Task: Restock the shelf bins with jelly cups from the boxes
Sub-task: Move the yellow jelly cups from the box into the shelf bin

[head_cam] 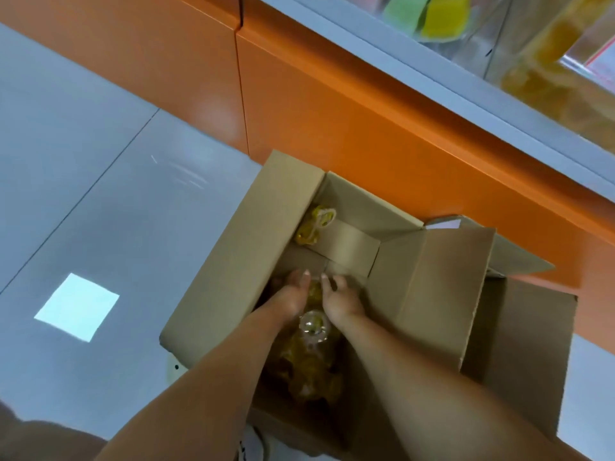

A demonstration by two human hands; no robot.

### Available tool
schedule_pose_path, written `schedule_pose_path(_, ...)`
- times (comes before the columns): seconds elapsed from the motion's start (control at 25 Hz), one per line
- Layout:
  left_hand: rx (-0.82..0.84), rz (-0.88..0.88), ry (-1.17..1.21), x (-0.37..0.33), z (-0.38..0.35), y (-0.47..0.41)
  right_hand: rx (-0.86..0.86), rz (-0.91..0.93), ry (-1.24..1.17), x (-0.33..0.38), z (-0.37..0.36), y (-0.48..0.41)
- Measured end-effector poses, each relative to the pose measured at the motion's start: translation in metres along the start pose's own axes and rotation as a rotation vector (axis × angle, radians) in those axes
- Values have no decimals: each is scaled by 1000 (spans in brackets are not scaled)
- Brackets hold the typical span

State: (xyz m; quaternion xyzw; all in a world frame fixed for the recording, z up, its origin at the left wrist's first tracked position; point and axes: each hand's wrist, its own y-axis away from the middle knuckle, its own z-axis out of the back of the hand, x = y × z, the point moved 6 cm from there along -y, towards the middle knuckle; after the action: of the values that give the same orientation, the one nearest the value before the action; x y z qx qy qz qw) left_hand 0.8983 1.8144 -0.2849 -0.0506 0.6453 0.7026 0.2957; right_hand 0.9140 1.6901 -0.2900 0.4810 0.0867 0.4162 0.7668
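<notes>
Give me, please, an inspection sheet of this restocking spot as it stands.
Surface: grey tiled floor with a bright light patch.
Job's things: open cardboard box stands on the floor. Yellow jelly cups are piled at its near end, with a few stray cups in the far corner. Clear shelf bins above hold green, yellow and orange contents, blurred.
Clutter: second box at the right, contents hidden.
Grippers: left hand and right hand are both down in the box at the pile; grip unclear.
Cables: nothing seen.
Surroundings: orange cabinet front under a grey shelf edge.
</notes>
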Motion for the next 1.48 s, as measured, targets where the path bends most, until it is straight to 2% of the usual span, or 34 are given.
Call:
schedule_pose_path(0.16,-33,33,112,-2,4,0,117,-92,-220,2,-4,-1)
schedule_pose_path(0.36,-4,125,135,2,1,-2,359,-387,-437,-12,-7,2)
schedule_pose_path(0.52,-10,179,194,11,1,0,400,-412,-619,-18,-15,1)
schedule_pose_path(0.64,40,201,254,15,-2,0,379,-387,-648,-17,-14,5)
schedule_pose_path(0.76,85,207,397,12,-7,6,438,-385,-740,-16,-12,11)
schedule_pose_path(0.88,63,165,466,11,-7,6,507,-377,-838,-15,-17,18)
schedule_pose_path(1.2,4,-30,547,-20,3,33,408,-208,-909,-7,4,33)
schedule_pose_path(1.36,100,-87,731,-47,5,59,417,-66,-964,0,44,60)
schedule_pose_path(1.48,204,-134,768,-60,3,83,411,91,-983,4,75,85)
